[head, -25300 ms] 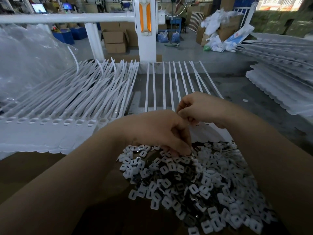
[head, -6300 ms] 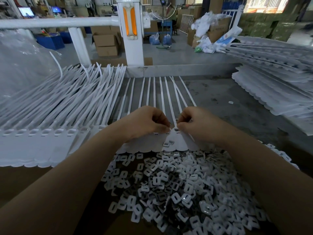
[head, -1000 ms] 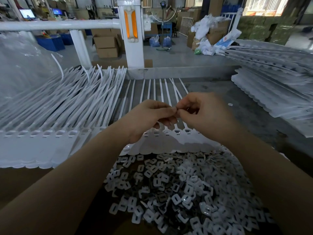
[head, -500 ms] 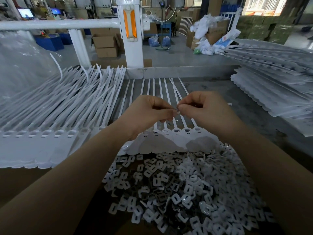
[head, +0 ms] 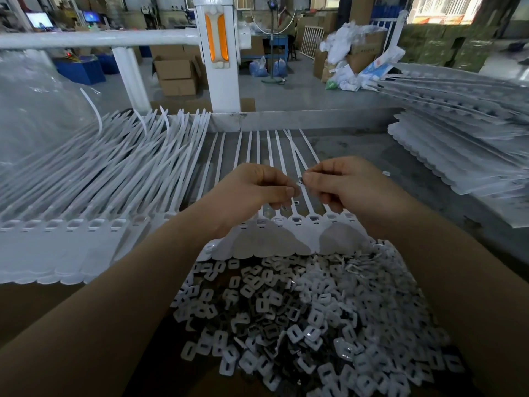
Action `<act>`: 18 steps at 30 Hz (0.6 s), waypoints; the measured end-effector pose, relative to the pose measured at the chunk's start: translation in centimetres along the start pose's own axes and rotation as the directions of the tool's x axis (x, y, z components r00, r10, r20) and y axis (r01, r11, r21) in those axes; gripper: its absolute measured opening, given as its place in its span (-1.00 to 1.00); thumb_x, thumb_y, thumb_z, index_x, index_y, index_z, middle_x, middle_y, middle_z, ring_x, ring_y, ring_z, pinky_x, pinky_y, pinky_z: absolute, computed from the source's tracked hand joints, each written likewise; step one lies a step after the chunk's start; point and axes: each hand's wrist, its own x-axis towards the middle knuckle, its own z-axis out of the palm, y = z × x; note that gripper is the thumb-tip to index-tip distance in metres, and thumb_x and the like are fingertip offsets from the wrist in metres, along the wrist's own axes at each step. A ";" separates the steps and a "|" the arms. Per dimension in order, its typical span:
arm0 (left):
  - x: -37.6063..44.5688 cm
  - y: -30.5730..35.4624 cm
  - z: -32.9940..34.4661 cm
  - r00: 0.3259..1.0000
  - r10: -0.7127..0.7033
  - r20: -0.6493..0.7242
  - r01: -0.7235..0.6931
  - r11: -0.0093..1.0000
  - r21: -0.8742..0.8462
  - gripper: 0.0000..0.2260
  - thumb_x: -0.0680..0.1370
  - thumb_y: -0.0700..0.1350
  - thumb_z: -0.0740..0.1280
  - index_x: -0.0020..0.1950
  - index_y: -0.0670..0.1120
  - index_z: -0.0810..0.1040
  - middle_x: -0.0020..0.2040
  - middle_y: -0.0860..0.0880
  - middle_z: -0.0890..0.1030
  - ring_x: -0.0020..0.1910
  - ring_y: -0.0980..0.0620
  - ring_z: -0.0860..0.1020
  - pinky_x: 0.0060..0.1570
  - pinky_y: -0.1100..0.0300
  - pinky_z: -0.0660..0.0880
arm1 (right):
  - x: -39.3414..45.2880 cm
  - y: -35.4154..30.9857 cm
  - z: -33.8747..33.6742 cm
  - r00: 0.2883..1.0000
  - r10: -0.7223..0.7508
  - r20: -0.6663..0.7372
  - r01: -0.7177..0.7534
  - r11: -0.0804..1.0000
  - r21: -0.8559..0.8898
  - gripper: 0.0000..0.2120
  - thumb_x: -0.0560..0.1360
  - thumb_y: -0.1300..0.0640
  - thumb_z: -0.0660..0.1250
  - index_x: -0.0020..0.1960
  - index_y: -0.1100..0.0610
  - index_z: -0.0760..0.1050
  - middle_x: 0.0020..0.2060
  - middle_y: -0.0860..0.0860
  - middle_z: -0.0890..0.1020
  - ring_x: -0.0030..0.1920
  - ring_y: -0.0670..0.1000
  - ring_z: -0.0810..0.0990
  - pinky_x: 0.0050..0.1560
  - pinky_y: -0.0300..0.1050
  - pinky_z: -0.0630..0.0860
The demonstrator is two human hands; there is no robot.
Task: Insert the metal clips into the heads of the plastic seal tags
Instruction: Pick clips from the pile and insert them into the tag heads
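Workshop counter (head: 372, 156) | step: readying a clip | right hand (head: 347, 186) pinches clip (head: 301, 181); left hand (head: 252, 193) curled, contents unclear | tags (head: 286, 224) beneath | next: likely press clip into an empty head

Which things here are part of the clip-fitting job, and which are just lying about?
Job in hand:
- clip pinched by right hand
- left hand, fingers curled
- row of tags under the hands
- clip pile

Lying about:
- tag bundle on the left
- stacked tag sheets on the right
- cardboard boxes
- plastic bag
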 end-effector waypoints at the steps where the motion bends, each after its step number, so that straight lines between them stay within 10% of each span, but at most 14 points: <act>1: 0.1 -0.2 0.1 1.000 -0.008 -0.003 0.008 0.998 0.056 -0.88 0.55 -0.19 0.39 -0.12 0.01 0.66 -0.24 0.07 0.69 -0.24 0.19 0.61 -0.24 0.44 0.48 | 0.0 0.1 0.0 1.000 0.006 -0.014 -0.007 0.999 -0.051 -0.90 0.53 0.07 0.37 -0.14 0.05 0.61 -0.53 -0.17 0.52 -0.50 -0.24 0.43 -0.39 -0.31 0.38; 8: 0.1 -1.2 0.5 0.997 0.000 0.071 -0.030 0.907 0.420 -0.92 0.45 0.00 0.50 -0.08 0.09 0.67 -0.21 0.19 0.62 -0.19 0.33 0.54 -0.26 0.51 0.42 | 0.3 0.5 -0.9 0.993 0.102 -0.065 -0.121 0.876 -0.467 -0.85 0.53 0.11 0.35 -0.08 0.18 0.63 -0.27 0.06 0.63 -0.26 0.03 0.56 -0.20 -0.10 0.49; 18: 0.1 -1.6 0.5 0.995 0.016 0.100 -0.054 0.923 0.382 -0.93 0.45 -0.02 0.51 -0.11 0.07 0.67 -0.25 0.23 0.63 -0.24 0.32 0.56 -0.27 0.52 0.40 | 0.2 0.8 -1.7 0.961 0.275 -0.041 -0.253 0.803 -0.539 -0.85 0.50 0.22 0.32 -0.04 0.27 0.63 -0.09 0.22 0.67 -0.07 0.16 0.64 -0.13 -0.06 0.48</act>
